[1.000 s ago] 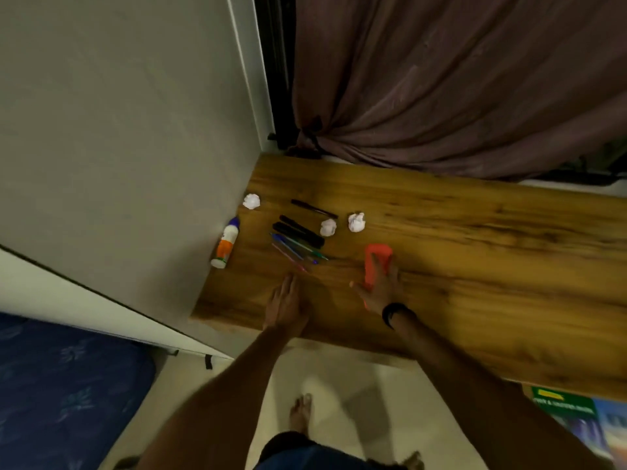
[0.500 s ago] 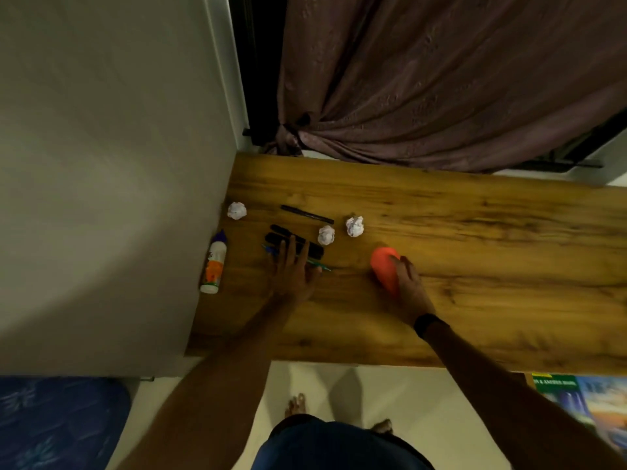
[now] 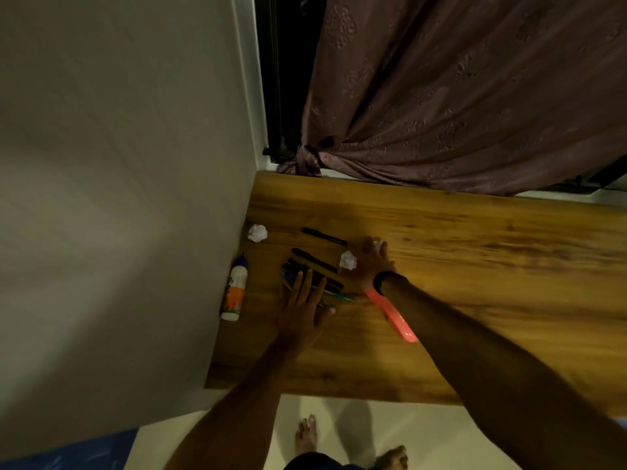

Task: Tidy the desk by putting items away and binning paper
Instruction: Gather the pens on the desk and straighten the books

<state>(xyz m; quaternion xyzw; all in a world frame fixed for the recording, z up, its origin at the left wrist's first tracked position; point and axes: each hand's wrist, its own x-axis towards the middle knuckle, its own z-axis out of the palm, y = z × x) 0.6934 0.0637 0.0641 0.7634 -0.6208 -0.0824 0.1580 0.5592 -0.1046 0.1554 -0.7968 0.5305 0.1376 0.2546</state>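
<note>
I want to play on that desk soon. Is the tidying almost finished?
Not yet; nothing looks put away. Right now the left hand lies flat on the pens, and the right hand reaches over a paper ball. Another paper ball, the glue bottle, a lone black pen and the red case are all left on the desk.

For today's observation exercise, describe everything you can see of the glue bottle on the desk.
The glue bottle lies on its side at the left edge of the wooden desk, right against the wall. It looks like white plastic, with a dark blue pointed cap aimed away from the person and an orange label round its middle; the print is too blurred to read. The cap appears to be on. Neither hand touches it; the left hand rests on the pens to its right.
</note>
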